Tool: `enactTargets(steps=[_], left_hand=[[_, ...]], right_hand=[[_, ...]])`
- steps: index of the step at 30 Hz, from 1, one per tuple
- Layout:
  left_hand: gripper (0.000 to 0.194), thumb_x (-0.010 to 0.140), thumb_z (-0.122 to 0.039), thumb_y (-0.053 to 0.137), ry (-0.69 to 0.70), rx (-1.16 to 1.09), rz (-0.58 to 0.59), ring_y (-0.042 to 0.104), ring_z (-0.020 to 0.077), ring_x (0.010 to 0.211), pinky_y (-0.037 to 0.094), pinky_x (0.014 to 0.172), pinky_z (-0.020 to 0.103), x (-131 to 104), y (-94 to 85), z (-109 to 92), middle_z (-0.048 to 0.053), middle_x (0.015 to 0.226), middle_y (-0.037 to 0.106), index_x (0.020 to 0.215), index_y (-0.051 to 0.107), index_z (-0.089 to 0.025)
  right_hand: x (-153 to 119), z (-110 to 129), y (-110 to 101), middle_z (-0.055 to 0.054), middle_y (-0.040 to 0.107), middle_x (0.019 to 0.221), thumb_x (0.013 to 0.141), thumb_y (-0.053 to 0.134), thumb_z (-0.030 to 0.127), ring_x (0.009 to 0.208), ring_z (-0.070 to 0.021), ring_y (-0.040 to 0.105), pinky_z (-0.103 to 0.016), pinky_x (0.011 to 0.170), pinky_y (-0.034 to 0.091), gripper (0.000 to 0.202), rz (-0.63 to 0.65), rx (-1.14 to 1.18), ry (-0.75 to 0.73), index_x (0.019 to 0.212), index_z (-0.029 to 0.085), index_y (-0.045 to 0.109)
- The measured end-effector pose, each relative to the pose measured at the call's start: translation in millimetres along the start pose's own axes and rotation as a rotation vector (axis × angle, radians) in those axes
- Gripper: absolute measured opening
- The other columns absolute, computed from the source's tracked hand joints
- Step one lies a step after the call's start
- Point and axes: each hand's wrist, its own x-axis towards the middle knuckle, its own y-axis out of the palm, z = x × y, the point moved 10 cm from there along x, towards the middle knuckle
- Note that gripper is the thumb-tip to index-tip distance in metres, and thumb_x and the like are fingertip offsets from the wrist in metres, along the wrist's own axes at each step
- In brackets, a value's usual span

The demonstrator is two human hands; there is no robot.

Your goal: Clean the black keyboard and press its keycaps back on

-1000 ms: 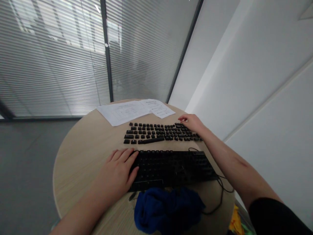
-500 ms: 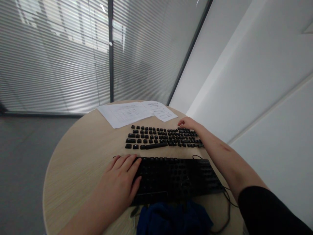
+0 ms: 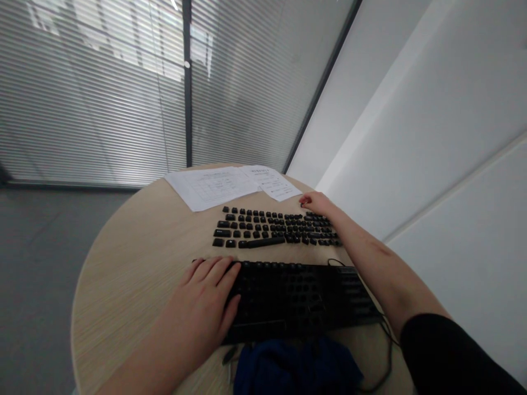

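Observation:
A black keyboard (image 3: 288, 296) lies across the near part of the round table, with many of its key places bare of caps. My left hand (image 3: 206, 296) rests flat on its left end, fingers stretched to the far edge and thumb apart. Beyond it, loose black keycaps (image 3: 255, 226) are laid out in rows, with a long space bar (image 3: 265, 242) in the nearest row. At the far right end of these rows, my right hand (image 3: 316, 203) is closed in a pinch on a small dark piece that looks like a keycap (image 3: 303, 205), mostly covered by the fingers.
Printed paper sheets (image 3: 214, 184) lie at the back of the table (image 3: 119, 263). A blue cloth (image 3: 288, 370) is bunched in front of the keyboard, beside a small metal tool (image 3: 229, 356). A black cable (image 3: 387, 351) runs at the right. A white wall (image 3: 461, 148) stands close on the right.
My right hand has lifted slightly from the far right keycaps, and a small dark piece now shows at its fingertips. My left hand stays on the keyboard. The view has shifted a little.

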Motion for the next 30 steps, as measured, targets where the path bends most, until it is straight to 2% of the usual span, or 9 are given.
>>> enactTargets(steps=[3, 6, 9, 12, 15, 21, 30], left_hand=[[0.044, 0.093, -0.033, 0.05, -0.004, -0.006, 0.012, 0.059, 0.0357, 0.121, 0.043, 0.109, 0.059, 0.8, -0.6, -0.5, 0.014, 0.134, 0.066, 0.131, 0.067, -0.017], [0.044, 0.094, -0.033, 0.048, -0.008, -0.01, 0.021, 0.059, 0.0363, 0.121, 0.043, 0.109, 0.06, 1.6, -0.7, -0.5, 0.015, 0.135, 0.065, 0.131, 0.067, -0.017], [0.046, 0.095, -0.035, 0.048, 0.001, -0.001, 0.026, 0.058, 0.0372, 0.122, 0.043, 0.109, 0.061, 2.1, 0.1, -0.5, 0.016, 0.136, 0.065, 0.131, 0.067, -0.015], [0.047, 0.095, -0.037, 0.048, 0.016, 0.012, 0.039, 0.058, 0.0374, 0.123, 0.042, 0.11, 0.061, 2.6, 1.0, -0.5, 0.017, 0.137, 0.064, 0.132, 0.066, -0.014], [0.047, 0.096, -0.039, 0.048, 0.016, 0.013, 0.04, 0.058, 0.0367, 0.123, 0.043, 0.11, 0.06, 3.7, -1.1, 0.2, 0.016, 0.136, 0.065, 0.132, 0.067, -0.015], [0.046, 0.096, -0.04, 0.048, 0.006, 0.009, 0.047, 0.058, 0.0357, 0.124, 0.043, 0.11, 0.058, 4.9, -3.8, 0.7, 0.015, 0.137, 0.065, 0.132, 0.067, -0.018], [0.048, 0.096, -0.039, 0.047, 0.026, 0.049, 0.058, 0.059, 0.0366, 0.121, 0.045, 0.107, 0.057, 5.3, -2.9, -1.3, 0.016, 0.134, 0.065, 0.131, 0.067, -0.014]], right_hand=[[-29.2, 9.9, -20.5, -0.01, 0.076, 0.112, 0.088, 0.064, 0.015, 0.1, -0.0167, 0.07, -0.028, 0.094, 0.052, 0.033, -0.092, 0.088, -0.029, 0.121, 0.014, 0.071], [-88.5, 27.5, -29.0, -0.009, 0.076, 0.104, 0.087, 0.065, 0.019, 0.091, -0.0183, 0.071, -0.032, 0.087, 0.057, 0.033, -0.136, 0.322, -0.119, 0.119, 0.016, 0.071], [-154.9, 47.9, -17.5, -0.007, 0.075, 0.105, 0.085, 0.066, 0.023, 0.09, -0.0184, 0.071, -0.033, 0.084, 0.06, 0.034, -0.092, 0.552, -0.18, 0.118, 0.02, 0.07], [-197.9, 66.6, -1.4, -0.006, 0.075, 0.105, 0.084, 0.065, 0.023, 0.087, -0.0174, 0.071, -0.032, 0.081, 0.06, 0.034, -0.074, 0.52, -0.219, 0.118, 0.023, 0.071], [-208.8, 74.8, 10.5, -0.006, 0.075, 0.102, 0.084, 0.062, 0.019, 0.084, -0.0164, 0.071, -0.032, 0.082, 0.06, 0.04, -0.066, 0.479, -0.231, 0.123, 0.023, 0.07], [-203.9, 70.9, 25.6, -0.005, 0.076, 0.103, 0.086, 0.066, 0.024, 0.089, -0.0176, 0.073, -0.037, 0.09, 0.059, 0.051, 0.015, 0.656, -0.229, 0.136, 0.022, 0.061], [-211.6, 79.2, 26.4, -0.005, 0.076, 0.106, 0.087, 0.065, 0.023, 0.095, -0.0183, 0.073, -0.04, 0.097, 0.056, 0.056, 0.018, 0.609, -0.239, 0.142, 0.023, 0.056]])
